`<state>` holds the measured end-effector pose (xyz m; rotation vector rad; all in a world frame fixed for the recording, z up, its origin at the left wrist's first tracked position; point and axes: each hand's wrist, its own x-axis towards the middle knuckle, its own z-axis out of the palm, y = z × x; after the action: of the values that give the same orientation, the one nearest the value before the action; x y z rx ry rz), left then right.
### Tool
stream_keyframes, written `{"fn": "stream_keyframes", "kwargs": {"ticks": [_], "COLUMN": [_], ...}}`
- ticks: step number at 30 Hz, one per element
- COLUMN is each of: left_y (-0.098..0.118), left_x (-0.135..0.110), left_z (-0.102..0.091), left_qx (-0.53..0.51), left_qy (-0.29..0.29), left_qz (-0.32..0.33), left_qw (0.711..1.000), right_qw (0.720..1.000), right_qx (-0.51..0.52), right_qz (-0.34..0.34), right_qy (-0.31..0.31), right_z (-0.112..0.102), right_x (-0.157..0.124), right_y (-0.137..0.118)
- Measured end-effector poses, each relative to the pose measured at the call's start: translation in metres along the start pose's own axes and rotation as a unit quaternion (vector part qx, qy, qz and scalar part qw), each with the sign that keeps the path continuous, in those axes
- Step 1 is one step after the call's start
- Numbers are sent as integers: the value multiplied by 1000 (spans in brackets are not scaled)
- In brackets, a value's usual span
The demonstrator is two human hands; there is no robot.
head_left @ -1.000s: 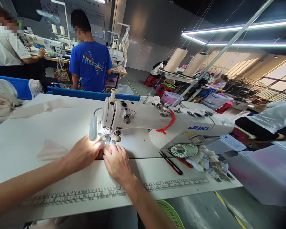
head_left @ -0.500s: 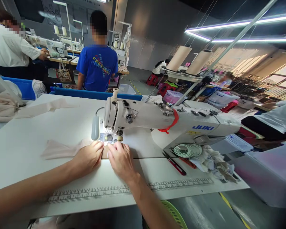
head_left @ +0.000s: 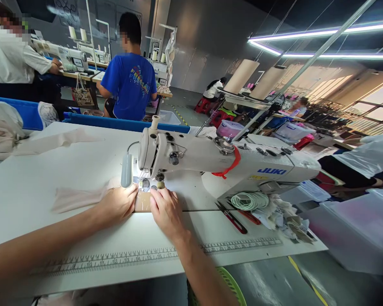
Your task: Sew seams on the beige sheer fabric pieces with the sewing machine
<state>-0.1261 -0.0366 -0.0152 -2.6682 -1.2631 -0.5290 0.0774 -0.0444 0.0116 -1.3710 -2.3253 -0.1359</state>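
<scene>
My left hand (head_left: 121, 201) is closed on the edge of a pale pink strip of fabric (head_left: 78, 199), just left of the needle area of a white sewing machine (head_left: 191, 152). The strip trails away to the left across the table. My right hand (head_left: 167, 211) rests to the right of the needle, fingers bent together by a small round knob (head_left: 160, 185); whatever its fingertips hold is hidden. Between the hands shows a brown plate (head_left: 143, 201). A small lamp (head_left: 127, 171) lights the spot beside the machine head.
Thread snips (head_left: 232, 219), a coil of pale green cord (head_left: 249, 200) and fabric scraps (head_left: 289, 219) lie at the right. A printed ruler (head_left: 124, 260) runs along the table's front edge. Another fabric piece (head_left: 51, 142) lies at the back left. Several people sit at machines beyond.
My right hand has shifted slightly right, away from the needle, uncovering more of the brown plate. My left hand has barely moved. The person in blue ahead has turned a little.
</scene>
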Motion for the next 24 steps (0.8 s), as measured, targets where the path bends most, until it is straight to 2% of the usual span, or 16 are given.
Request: {"fn": "stream_keyframes", "kwargs": {"ticks": [6, 11, 16, 21, 24], "left_y": [1, 0, -3, -10, -14], "left_x": [-2, 1, 0, -4, -4], "left_z": [6, 1, 4, 14, 18], "left_qx": [-19, -8, -15, -35, -32], "left_qy": [11, 4, 28, 27, 29], "left_qz": [-16, -8, 5, -7, -5], "left_qw": [1000, 1000, 999, 999, 999], "right_qw": [1000, 997, 991, 993, 993], "right_qx": [12, 51, 59, 53, 46], "right_qz": [8, 65, 114, 107, 105], "right_qy": [-8, -12, -28, 7, 4], "right_z": [1, 0, 0, 5, 8], "right_x": [1, 20, 34, 27, 26], "right_y": [0, 6, 11, 13, 13]}}
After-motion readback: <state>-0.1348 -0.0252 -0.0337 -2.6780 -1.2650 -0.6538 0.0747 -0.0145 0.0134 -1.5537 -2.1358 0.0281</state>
